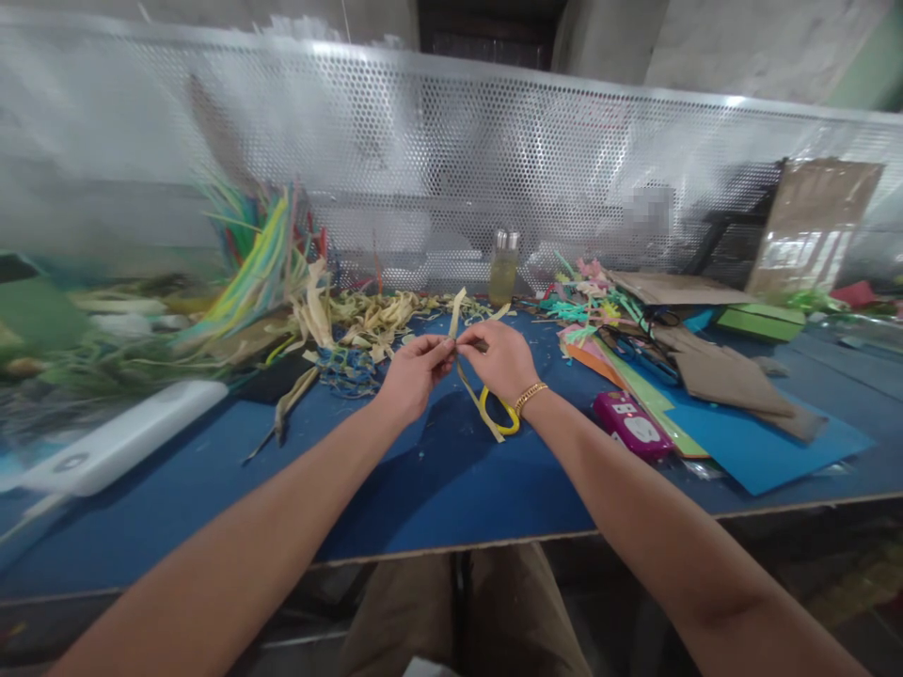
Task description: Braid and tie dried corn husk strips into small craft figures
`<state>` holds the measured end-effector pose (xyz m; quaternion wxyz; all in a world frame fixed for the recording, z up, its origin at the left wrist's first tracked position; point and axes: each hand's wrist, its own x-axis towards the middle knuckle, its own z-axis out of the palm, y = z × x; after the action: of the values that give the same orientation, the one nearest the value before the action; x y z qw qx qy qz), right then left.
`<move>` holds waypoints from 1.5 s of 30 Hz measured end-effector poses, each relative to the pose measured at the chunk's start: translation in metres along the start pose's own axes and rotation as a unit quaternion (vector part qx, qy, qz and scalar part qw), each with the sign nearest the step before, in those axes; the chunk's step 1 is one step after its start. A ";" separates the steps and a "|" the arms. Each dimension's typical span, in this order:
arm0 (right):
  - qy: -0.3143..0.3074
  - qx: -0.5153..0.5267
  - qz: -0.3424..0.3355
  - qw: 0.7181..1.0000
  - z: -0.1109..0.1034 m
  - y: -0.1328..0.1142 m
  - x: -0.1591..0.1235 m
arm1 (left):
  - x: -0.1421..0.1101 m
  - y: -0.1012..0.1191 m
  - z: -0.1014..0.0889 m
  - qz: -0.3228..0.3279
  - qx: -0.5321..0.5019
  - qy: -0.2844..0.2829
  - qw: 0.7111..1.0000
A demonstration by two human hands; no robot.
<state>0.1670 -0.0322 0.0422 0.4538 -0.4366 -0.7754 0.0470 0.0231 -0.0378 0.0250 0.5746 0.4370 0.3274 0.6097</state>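
Note:
My left hand [411,373] and my right hand [499,358] meet above the middle of the blue table [437,480], both pinching a pale dried leaf strip [457,320] between their fingertips. One end of the strip sticks up past my fingers, the other hangs down toward the table. Yellow-handled scissors [502,414] lie just under my right wrist, which wears a gold bracelet [530,396]. A heap of similar leaf strips [367,324] lies behind my hands.
Colourful strips [258,254] fan up at the back left, with a white flat device [119,437] near the left edge. A small bottle [504,268] stands by the perforated metal screen [494,160]. Coloured paper sheets [754,442], a pink box [631,423] and cardboard [811,226] fill the right.

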 end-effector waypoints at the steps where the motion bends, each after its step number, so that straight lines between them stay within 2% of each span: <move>1: -0.002 0.007 0.004 1.000 0.000 0.000 0.000 | 0.000 0.000 0.000 0.000 -0.001 0.006 1.000; 4: -0.006 0.019 -0.009 1.000 -0.001 0.000 0.000 | 0.002 0.002 -0.001 -0.012 -0.014 0.024 1.000; 9: -0.015 -0.016 -0.100 0.995 -0.002 -0.001 0.002 | 0.004 0.007 -0.005 -0.047 -0.036 0.049 0.997; 15: -0.024 -0.043 -0.161 0.986 -0.002 -0.002 0.003 | 0.003 0.009 -0.004 -0.054 -0.064 0.049 0.995; 24: -0.019 -0.049 -0.181 0.982 -0.006 -0.003 0.004 | 0.002 0.008 -0.004 -0.066 -0.104 0.024 0.992; 31: -0.027 -0.061 -0.194 0.979 -0.008 -0.007 0.005 | 0.003 0.008 -0.003 -0.068 -0.109 0.033 0.991; 35: 0.013 -0.015 -0.159 0.987 -0.004 -0.009 0.002 | 0.000 0.008 -0.001 -0.060 -0.111 0.022 0.992; 39: 0.064 0.075 -0.067 0.993 0.005 -0.008 -0.002 | 0.000 0.006 -0.001 -0.039 -0.097 0.017 0.994; 45: 0.076 0.209 0.058 0.973 0.017 -0.004 -0.002 | 0.001 0.005 -0.001 -0.015 -0.081 0.024 0.996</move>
<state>0.1518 -0.0307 0.0331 0.5888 -0.3790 -0.6850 0.2011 0.0207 -0.0371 0.0291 0.6095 0.3691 0.2971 0.6356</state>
